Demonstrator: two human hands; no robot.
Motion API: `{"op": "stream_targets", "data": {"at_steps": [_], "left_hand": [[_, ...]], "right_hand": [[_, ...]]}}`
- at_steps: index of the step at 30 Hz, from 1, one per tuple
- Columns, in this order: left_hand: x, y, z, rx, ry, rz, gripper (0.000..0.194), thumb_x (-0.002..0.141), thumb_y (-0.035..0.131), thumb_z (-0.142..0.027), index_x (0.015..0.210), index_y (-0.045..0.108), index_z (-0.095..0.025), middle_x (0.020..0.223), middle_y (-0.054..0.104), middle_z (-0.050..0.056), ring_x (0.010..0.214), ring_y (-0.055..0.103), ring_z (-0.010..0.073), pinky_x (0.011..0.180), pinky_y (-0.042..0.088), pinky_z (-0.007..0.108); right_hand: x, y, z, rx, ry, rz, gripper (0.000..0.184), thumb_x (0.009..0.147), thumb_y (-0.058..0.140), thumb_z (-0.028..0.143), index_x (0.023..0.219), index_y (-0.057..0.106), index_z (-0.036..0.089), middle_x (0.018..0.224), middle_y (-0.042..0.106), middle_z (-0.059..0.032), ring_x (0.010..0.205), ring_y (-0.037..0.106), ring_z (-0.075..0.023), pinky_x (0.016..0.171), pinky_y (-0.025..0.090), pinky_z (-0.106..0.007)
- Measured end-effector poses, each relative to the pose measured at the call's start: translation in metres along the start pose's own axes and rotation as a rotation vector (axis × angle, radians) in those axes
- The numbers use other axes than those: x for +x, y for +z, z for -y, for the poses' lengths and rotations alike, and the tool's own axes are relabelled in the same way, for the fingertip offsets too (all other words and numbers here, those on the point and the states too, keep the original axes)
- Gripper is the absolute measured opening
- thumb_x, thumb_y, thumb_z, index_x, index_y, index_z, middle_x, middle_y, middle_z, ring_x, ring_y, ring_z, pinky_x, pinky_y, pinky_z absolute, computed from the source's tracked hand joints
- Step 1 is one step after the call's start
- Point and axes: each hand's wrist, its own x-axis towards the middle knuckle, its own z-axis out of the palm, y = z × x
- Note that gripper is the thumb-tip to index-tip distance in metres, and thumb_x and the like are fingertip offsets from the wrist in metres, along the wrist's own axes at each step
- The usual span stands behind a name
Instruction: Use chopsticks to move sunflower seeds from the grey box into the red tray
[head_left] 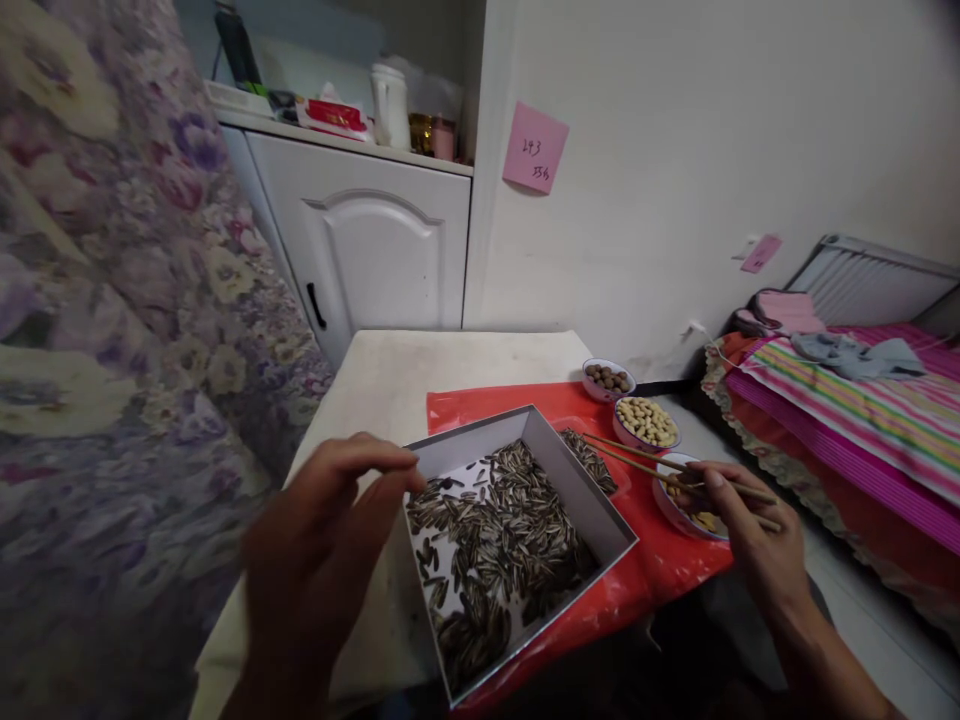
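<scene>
A shallow grey-white box (581, 480) stands tilted towards me, with many striped sunflower seeds (517, 530) spread over its floor. My left hand (322, 540) pinches the box's left corner between thumb and fingers. In my right hand (757, 530) is a pair of wooden chopsticks (637, 462), their tips pointing left over a second pile of sunflower seeds (589, 460) just beyond the box. Below the chopsticks, partly covered by my right hand, sits a bowl (675, 515) with yellowish pieces in it.
A bowl of peanuts (646, 422) and a bowl of round brown nuts (609, 378) line the table's right side. Red plastic sheeting (480, 402) covers part of the cream tabletop (390, 385). A floral curtain (150, 400) hangs left; a bed (847, 400) stands right.
</scene>
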Motion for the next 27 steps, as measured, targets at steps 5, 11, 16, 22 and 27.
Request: {"op": "stream_targets", "data": {"at_steps": [5,11,16,22,27], "left_hand": [[0.022,0.055,0.039,0.098,-0.017,0.157,0.037,0.084,0.058,-0.033,0.057,0.036,-0.019,0.052,0.033,-0.008,0.050,0.034,0.0070,0.051,0.031,0.021],[0.005,0.072,0.064,0.157,0.012,0.258,0.043,0.086,0.052,-0.033,0.058,0.023,-0.021,0.054,0.022,-0.008,0.049,0.026,0.0072,0.049,0.024,0.021],[0.002,0.073,0.058,0.144,0.075,0.358,0.042,0.087,0.051,-0.033,0.058,0.023,-0.021,0.053,0.021,-0.009,0.048,0.024,0.0067,0.048,0.022,0.021],[0.001,0.074,0.057,0.143,0.014,0.426,0.041,0.087,0.049,-0.035,0.058,0.023,-0.021,0.053,0.023,-0.008,0.049,0.025,0.0070,0.049,0.022,0.020],[0.001,0.075,0.060,0.171,0.020,0.449,0.041,0.087,0.049,-0.036,0.057,0.024,-0.021,0.052,0.023,-0.008,0.048,0.026,0.0069,0.049,0.022,0.020]], "right_hand": [[-0.010,0.002,0.012,0.054,-0.021,0.046,0.031,0.086,0.066,0.047,0.099,0.072,0.020,0.090,0.076,-0.0067,0.072,0.073,-0.0216,0.069,0.060,-0.030],[-0.024,0.039,0.014,0.037,0.054,0.386,0.033,0.088,0.063,0.049,0.100,0.074,0.021,0.086,0.075,-0.0055,0.069,0.071,-0.0206,0.063,0.058,-0.029],[-0.027,0.060,0.006,0.053,0.046,0.484,0.033,0.090,0.060,0.048,0.103,0.072,0.019,0.082,0.072,-0.0040,0.068,0.070,-0.0190,0.061,0.054,-0.027],[-0.025,0.068,0.002,0.029,-0.008,0.512,0.034,0.092,0.058,0.047,0.102,0.072,0.018,0.077,0.071,-0.0038,0.066,0.068,-0.0179,0.058,0.051,-0.026],[-0.025,0.070,-0.002,0.029,-0.030,0.521,0.033,0.093,0.057,0.046,0.101,0.073,0.018,0.079,0.071,-0.0044,0.065,0.068,-0.0173,0.059,0.052,-0.026]]}}
